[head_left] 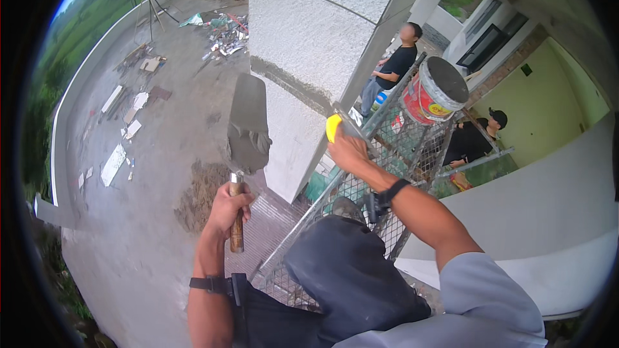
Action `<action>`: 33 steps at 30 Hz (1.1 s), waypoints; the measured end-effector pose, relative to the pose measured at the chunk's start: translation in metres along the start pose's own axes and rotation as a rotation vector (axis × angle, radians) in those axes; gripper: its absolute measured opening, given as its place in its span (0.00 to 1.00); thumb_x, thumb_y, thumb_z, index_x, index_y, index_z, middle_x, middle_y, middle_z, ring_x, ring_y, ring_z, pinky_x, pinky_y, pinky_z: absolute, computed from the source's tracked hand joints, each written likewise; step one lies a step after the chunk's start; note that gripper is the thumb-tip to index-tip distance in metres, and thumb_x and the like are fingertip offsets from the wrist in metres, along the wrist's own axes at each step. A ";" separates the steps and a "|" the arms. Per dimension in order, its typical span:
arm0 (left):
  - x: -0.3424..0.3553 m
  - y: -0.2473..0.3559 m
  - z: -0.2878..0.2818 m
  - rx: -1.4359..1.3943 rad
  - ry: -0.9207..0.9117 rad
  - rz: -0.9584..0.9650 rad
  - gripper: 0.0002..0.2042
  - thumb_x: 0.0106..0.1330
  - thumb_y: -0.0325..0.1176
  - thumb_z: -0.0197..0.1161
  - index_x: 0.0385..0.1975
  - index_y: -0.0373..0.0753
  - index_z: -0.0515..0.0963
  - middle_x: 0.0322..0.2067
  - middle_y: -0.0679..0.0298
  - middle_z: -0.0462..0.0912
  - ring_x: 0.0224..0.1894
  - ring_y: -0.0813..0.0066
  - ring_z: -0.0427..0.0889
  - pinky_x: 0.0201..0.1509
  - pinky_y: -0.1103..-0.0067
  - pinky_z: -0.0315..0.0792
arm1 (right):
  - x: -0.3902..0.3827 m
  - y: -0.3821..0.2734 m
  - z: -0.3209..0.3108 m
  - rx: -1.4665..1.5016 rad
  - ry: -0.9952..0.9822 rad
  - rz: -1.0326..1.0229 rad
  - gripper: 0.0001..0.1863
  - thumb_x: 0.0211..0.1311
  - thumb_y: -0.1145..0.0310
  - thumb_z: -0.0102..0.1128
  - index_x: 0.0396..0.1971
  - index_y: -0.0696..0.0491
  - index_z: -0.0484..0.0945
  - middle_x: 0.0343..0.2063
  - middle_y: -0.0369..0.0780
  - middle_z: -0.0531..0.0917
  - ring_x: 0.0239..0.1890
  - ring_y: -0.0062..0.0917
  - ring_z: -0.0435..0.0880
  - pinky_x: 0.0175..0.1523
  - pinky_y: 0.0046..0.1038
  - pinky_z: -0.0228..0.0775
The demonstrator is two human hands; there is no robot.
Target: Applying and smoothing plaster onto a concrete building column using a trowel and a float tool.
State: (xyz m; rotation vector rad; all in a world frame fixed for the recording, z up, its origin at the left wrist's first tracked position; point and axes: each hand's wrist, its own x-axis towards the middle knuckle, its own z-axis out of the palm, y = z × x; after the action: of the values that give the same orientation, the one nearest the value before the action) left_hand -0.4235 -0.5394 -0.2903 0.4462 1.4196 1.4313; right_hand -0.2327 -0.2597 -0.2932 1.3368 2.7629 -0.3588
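Note:
My left hand is closed around the wooden handle of a trowel. Its broad blade points up and away, with grey wet mortar heaped on it. My right hand grips a yellow-handled plastering trowel at the right edge of a white rough-coated column. My fingers partly hide that tool, and its exact contact with the column cannot be made out. A damp grey mortar band slants across the column between the two tools.
I am on a metal mesh scaffold. A red-and-white bucket of grey mix stands to the right. Two people are beyond the scaffold. Below lie a sand heap and scattered debris; a parapet curves along the left.

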 end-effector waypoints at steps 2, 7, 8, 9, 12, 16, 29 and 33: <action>0.002 0.000 0.003 0.014 -0.032 0.009 0.07 0.56 0.25 0.62 0.30 0.36 0.71 0.16 0.66 0.72 0.14 0.78 0.74 0.16 0.82 0.68 | -0.017 0.021 -0.020 0.035 0.030 -0.052 0.29 0.61 0.65 0.51 0.57 0.67 0.61 0.34 0.58 0.82 0.37 0.51 0.83 0.43 0.51 0.70; 0.006 0.005 0.020 -0.009 -0.146 -0.038 0.07 0.57 0.24 0.63 0.32 0.36 0.71 0.16 0.66 0.73 0.15 0.78 0.75 0.17 0.82 0.69 | -0.046 0.049 -0.102 0.511 -0.011 -0.255 0.26 0.60 0.58 0.57 0.51 0.63 0.67 0.29 0.46 0.81 0.32 0.32 0.82 0.37 0.35 0.72; 0.006 0.006 0.024 -0.008 -0.165 -0.067 0.07 0.57 0.23 0.63 0.32 0.36 0.72 0.16 0.66 0.73 0.15 0.78 0.75 0.16 0.82 0.69 | -0.051 0.047 -0.117 0.851 -0.108 -0.262 0.25 0.59 0.57 0.59 0.48 0.61 0.69 0.27 0.41 0.80 0.29 0.24 0.80 0.35 0.28 0.71; 0.005 0.006 0.029 -0.043 -0.207 -0.072 0.07 0.57 0.23 0.63 0.32 0.36 0.72 0.16 0.66 0.73 0.15 0.78 0.75 0.16 0.82 0.69 | -0.057 0.040 -0.127 1.185 -0.127 -0.338 0.23 0.61 0.54 0.59 0.45 0.59 0.72 0.23 0.32 0.74 0.24 0.14 0.73 0.31 0.18 0.67; 0.003 0.002 0.050 -0.133 -0.325 -0.135 0.08 0.56 0.22 0.63 0.33 0.36 0.72 0.15 0.66 0.73 0.14 0.77 0.75 0.16 0.81 0.69 | -0.060 0.014 -0.144 1.520 -0.229 -0.384 0.21 0.63 0.53 0.58 0.43 0.57 0.73 0.21 0.32 0.73 0.20 0.14 0.71 0.27 0.18 0.65; -0.002 -0.001 0.073 -0.210 -0.495 -0.237 0.07 0.56 0.20 0.63 0.32 0.35 0.73 0.14 0.65 0.73 0.13 0.76 0.74 0.16 0.81 0.67 | -0.052 -0.018 -0.136 1.651 -0.301 -0.473 0.21 0.65 0.51 0.56 0.40 0.56 0.72 0.18 0.32 0.72 0.17 0.13 0.69 0.23 0.17 0.62; -0.004 0.023 0.049 -0.286 -0.392 -0.092 0.06 0.56 0.20 0.61 0.28 0.35 0.70 0.13 0.68 0.67 0.11 0.77 0.71 0.13 0.81 0.63 | -0.073 0.033 -0.124 1.236 -0.271 -0.223 0.20 0.66 0.53 0.55 0.40 0.57 0.72 0.20 0.31 0.73 0.19 0.13 0.70 0.23 0.19 0.63; -0.002 0.026 0.046 -0.143 -0.319 -0.019 0.07 0.56 0.19 0.61 0.29 0.35 0.71 0.15 0.66 0.71 0.13 0.77 0.74 0.15 0.81 0.66 | -0.095 0.019 -0.160 0.697 -0.074 -0.661 0.21 0.60 0.56 0.64 0.40 0.58 0.71 0.23 0.38 0.77 0.24 0.29 0.78 0.32 0.29 0.70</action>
State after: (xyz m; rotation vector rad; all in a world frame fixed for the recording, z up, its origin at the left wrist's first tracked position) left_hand -0.3951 -0.5116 -0.2552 0.5413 1.0575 1.3664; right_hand -0.1503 -0.2847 -0.1274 0.3545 3.0473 -1.4596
